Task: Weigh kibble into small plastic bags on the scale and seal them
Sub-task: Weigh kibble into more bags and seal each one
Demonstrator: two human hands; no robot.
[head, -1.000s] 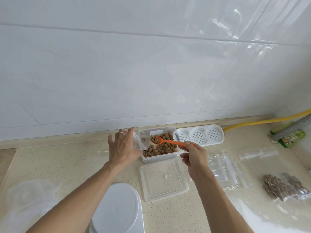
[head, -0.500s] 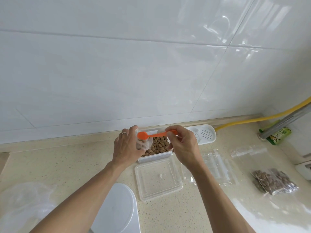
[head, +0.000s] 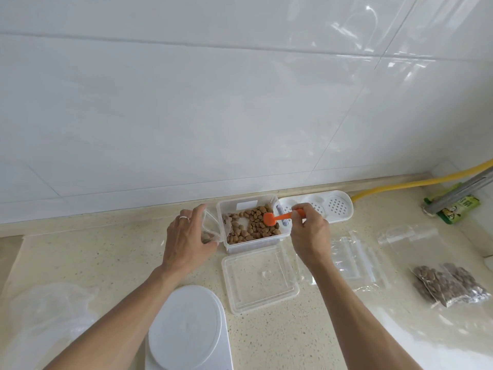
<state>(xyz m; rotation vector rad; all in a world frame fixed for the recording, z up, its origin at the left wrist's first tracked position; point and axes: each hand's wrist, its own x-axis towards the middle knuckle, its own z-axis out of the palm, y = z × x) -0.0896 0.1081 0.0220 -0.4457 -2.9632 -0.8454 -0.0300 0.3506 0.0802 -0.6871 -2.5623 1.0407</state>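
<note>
1. Both hands work at the far edge of the worktop (head: 120,263), close to the white tiled wall. The left hand (head: 186,241) is closed around a small clear plastic bag (head: 212,229), holding its mouth open just left of the kibble tub.
2. The right hand (head: 309,236) pinches the handle of an orange scoop (head: 280,217), whose bowl hangs over the kibble (head: 253,225) in the open clear tub (head: 282,236). Whether the scoop is loaded cannot be told.
3. The held bag seems to have a few brown pieces at its bottom, so filling looks begun but far from finished.
4. The tub's clear lid (head: 261,281) lies flat on the worktop just in front of the tub.
5. The white scale (head: 186,329) sits at the near edge between the forearms, with nothing on its platform, so this bag is judged not yet weighed.
6. Filled bags of kibble (head: 448,284) lie at the far right of the worktop; these portions appear done, though their seals cannot be checked.
7. Empty clear bags (head: 354,257) lie flat between the lid and the filled bags, suggesting more portions remain.
8. Left for the held bag: more scooping, weighing on the scale, and sealing.
</note>
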